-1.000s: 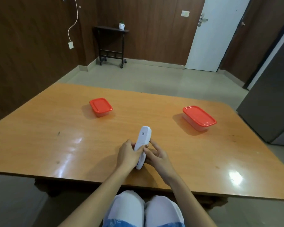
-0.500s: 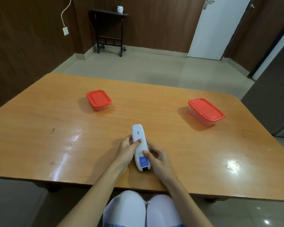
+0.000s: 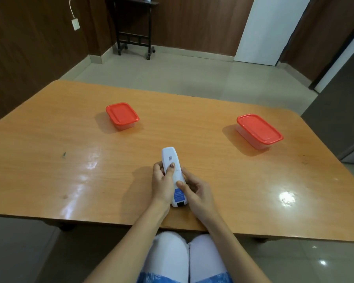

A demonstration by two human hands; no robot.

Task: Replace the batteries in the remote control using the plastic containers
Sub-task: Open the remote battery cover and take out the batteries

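A white remote control [image 3: 170,158] lies back side up near the front edge of the wooden table [image 3: 70,152], a blue label at its near end. My left hand [image 3: 162,183] grips its left side, thumb pressed on the back cover. My right hand [image 3: 196,192] holds the near right side, thumb on the cover above the label. Two plastic containers with red lids stand farther back: a small one [image 3: 122,115] at the left and a larger one [image 3: 259,130] at the right. Both lids are on, so their contents are hidden.
The table's front edge runs just in front of my knees. A dark fleck [image 3: 64,154] lies on the table at the left. Beyond the table are tiled floor, a black side stand [image 3: 134,37] and a white door [image 3: 270,29].
The remote has been turned flat onto the table with its back cover up and its length pointing away from me. Both thumbs now rest on the cover. The camera has tilted downward.
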